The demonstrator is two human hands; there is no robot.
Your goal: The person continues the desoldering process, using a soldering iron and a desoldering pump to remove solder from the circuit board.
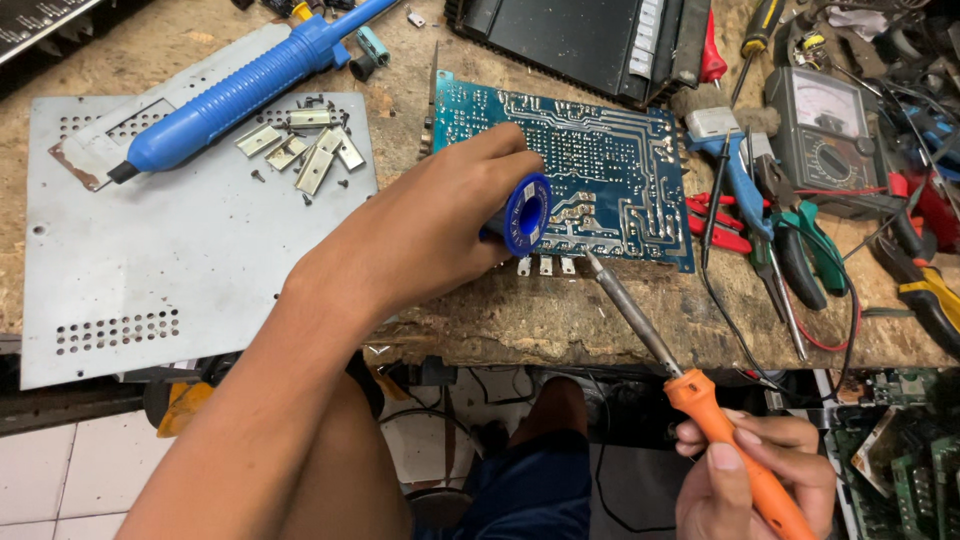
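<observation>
Both hands are busy: the left hand (430,235) grips a small blue solder spool (525,213) over the blue-green circuit board (600,170) at frame centre, while the right hand (755,480) clasps an orange-handled soldering iron (680,375), whose tip, if it slips sideways, could bridge neighbouring joints.
</observation>
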